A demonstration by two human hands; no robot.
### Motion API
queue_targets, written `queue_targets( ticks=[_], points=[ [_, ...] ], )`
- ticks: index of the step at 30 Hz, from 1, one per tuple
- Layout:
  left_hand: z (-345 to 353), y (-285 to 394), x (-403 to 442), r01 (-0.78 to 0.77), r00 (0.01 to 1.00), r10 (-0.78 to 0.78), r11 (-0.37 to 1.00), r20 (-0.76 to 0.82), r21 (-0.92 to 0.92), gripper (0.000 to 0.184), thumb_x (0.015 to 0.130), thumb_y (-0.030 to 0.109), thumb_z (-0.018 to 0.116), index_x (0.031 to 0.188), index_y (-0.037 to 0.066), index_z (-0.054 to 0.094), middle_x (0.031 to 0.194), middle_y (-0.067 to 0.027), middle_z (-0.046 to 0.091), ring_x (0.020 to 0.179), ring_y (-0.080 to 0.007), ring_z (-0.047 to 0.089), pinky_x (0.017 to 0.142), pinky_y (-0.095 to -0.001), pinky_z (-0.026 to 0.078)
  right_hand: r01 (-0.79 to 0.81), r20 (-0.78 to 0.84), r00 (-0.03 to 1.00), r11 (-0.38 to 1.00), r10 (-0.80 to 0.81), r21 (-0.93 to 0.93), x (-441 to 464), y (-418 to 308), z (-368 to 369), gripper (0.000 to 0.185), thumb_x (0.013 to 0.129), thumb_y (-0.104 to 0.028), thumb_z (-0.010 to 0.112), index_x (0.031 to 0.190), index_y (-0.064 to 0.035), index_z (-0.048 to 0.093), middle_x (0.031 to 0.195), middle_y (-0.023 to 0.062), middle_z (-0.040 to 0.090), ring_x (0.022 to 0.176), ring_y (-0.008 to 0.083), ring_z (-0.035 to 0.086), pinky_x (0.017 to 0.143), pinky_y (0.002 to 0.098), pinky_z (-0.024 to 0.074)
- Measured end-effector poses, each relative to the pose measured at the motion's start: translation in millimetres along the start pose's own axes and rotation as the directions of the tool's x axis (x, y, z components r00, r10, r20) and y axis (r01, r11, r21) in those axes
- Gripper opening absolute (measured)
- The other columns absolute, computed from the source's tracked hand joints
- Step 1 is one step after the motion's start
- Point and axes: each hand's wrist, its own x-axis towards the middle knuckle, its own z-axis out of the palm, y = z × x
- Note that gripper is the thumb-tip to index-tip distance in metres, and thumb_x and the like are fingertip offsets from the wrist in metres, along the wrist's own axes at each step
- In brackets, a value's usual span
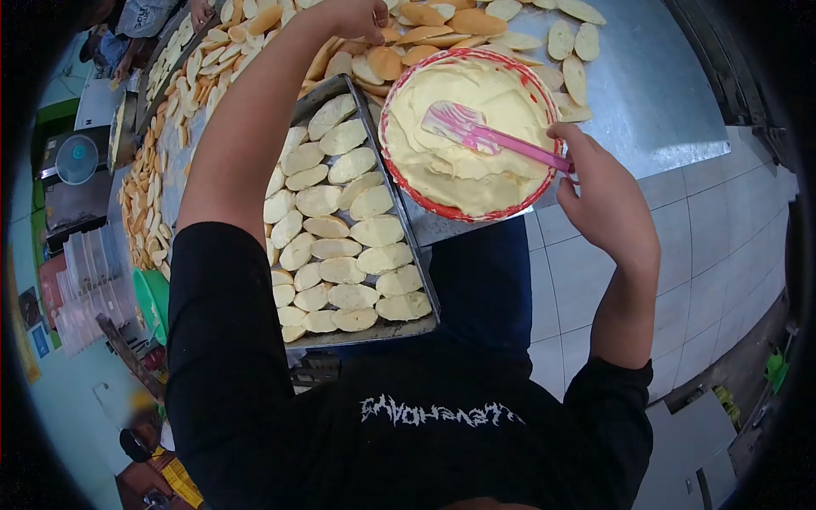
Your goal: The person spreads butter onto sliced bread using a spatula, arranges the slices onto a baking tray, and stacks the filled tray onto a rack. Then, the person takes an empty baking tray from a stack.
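My right hand [605, 191] is closed around the handle end of a pink spatula [518, 146]. The cream-smeared blade rests on pale yellow cream [476, 93] in a round red bowl [393, 166]. At the top edge, partly cut off, my left hand [361, 19] is over a heap of bread slices [425, 32]. Its fingers are bent together at the slices; whether they grip one is hidden. Below it, a dark metal baking tray [406, 223] holds rows of oval bread slices [342, 271], many with a pale top.
More bread slices [208, 72] spread over the metal table [671, 110] to the left and top. A green basin [151, 304] and stacked clear plastic containers [89, 285] stand at left. Another person's hand [201, 13] shows at the upper left. Tiled floor [629, 246] lies at right.
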Motion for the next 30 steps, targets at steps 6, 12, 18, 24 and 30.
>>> queue_targets(
  ticks=[6, 12, 18, 24, 30],
  points=[
    [-5.0, -1.3, 5.8, -0.016, 0.999, 0.014, 0.999, 0.042, 0.044, 0.051, 0.060, 0.024, 0.076, 0.105, 0.005, 0.066, 0.097, -0.0149, 0.068, 0.090, -0.0270, 0.064, 0.079, -0.0361, 0.051, 0.203, 0.006, 0.975, 0.877, -0.223, -0.436, 6.0, -14.5, -7.6, 0.035, 0.082, -0.009, 0.055, 0.117, -0.0053, 0.056, 0.092, 0.0134, 0.063, 0.086, 0.0277, 0.063, 0.069, 0.0395, 0.0479],
    [-7.0, 7.6, -8.8, -0.018, 0.999, 0.018, 1.000, -0.028, -0.001, 0.052, 0.064, 0.024, 0.072, 0.110, 0.004, 0.062, 0.095, -0.0159, 0.068, 0.089, -0.0267, 0.064, 0.079, -0.0358, 0.050, 0.211, 0.002, 0.974, 0.902, -0.228, -0.377, 11.7, -12.5, -32.5, 0.033, 0.082, -0.013, 0.055, 0.115, -0.0085, 0.058, 0.078, 0.0130, 0.064, 0.071, 0.0265, 0.064, 0.062, 0.0390, 0.0480],
    [-16.9, 21.5, -68.8, -0.138, 0.953, 0.012, 0.906, -0.304, -0.399, 0.046, 0.070, 0.019, 0.069, 0.110, 0.002, 0.057, 0.087, -0.0137, 0.065, 0.084, -0.0193, 0.062, 0.074, -0.0308, 0.050, 0.219, -0.011, 0.966, 0.845, -0.257, -0.487, 7.7, -14.9, -16.3, 0.034, 0.082, -0.007, 0.051, 0.115, -0.0119, 0.059, 0.083, 0.0129, 0.063, 0.074, 0.0278, 0.063, 0.064, 0.0392, 0.0475],
    [17.3, 47.3, -165.5, -0.257, 0.869, -0.207, 0.589, -0.450, -0.767, 0.040, 0.079, 0.013, 0.065, 0.116, 0.003, 0.055, 0.099, -0.0090, 0.063, 0.085, -0.0164, 0.061, 0.074, -0.0286, 0.050, 0.151, -0.002, 0.987, 0.923, -0.162, -0.353, -18.2, -21.3, -17.1, 0.031, 0.084, -0.004, 0.050, 0.115, -0.0085, 0.058, 0.087, 0.0108, 0.062, 0.080, 0.0240, 0.060, 0.069, 0.0347, 0.0458],
    [105.5, 61.9, -234.9, -0.343, 0.914, -0.296, -0.205, -0.276, -0.917, 0.051, 0.085, 0.014, 0.057, 0.132, 0.005, 0.041, 0.115, -0.0114, 0.059, 0.097, -0.0192, 0.060, 0.087, -0.0334, 0.048, -0.123, -0.025, 0.987, 0.853, 0.157, 0.507, -44.3, 2.4, 6.3, 0.032, 0.095, -0.009, 0.045, 0.125, -0.0002, 0.052, 0.078, 0.0025, 0.052, 0.066, 0.0104, 0.047, 0.059, 0.0255, 0.0389]
  ],
)
